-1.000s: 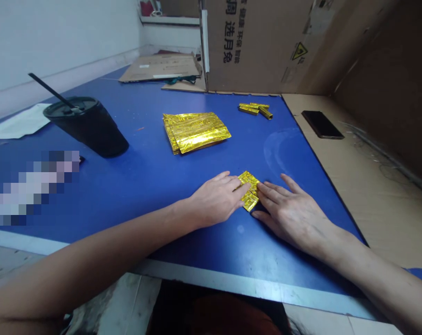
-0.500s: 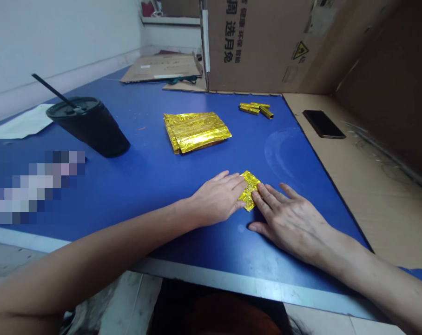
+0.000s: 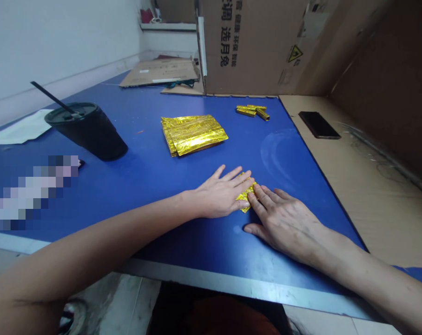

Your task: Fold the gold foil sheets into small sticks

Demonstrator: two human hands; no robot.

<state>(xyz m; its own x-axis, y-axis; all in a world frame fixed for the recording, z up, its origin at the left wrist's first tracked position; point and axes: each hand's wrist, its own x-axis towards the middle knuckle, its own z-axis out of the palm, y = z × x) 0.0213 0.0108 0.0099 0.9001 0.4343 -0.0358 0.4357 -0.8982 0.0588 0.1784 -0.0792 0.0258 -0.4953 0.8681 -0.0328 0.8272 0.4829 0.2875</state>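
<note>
A small piece of gold foil paper (image 3: 246, 193) lies flat on the blue table, partly covered by fingers. My left hand (image 3: 223, 191) rests palm down with its fingers spread, the fingertips and thumb over the foil's left and upper part. From the right, my right hand (image 3: 280, 215) lays its outstretched fingertips on the foil's right edge, its thumb apart on the table. Behind the hands sits a stack of larger gold foil sheets (image 3: 197, 135). Farther back to the right are several small folded gold foil pieces (image 3: 253, 111).
A black tumbler (image 3: 92, 132) with a straw stands at the left, near a white sheet (image 3: 21, 126). A phone (image 3: 319, 124) lies on cardboard (image 3: 371, 195) at the right. A large cardboard box (image 3: 253, 51) rises behind the blue table (image 3: 183, 163). A blurred-out object occupies the left front.
My left hand has slid farther over the gold foil and its fingers have spread. My right hand keeps its place on the foil's edge. The view has shifted slightly.
</note>
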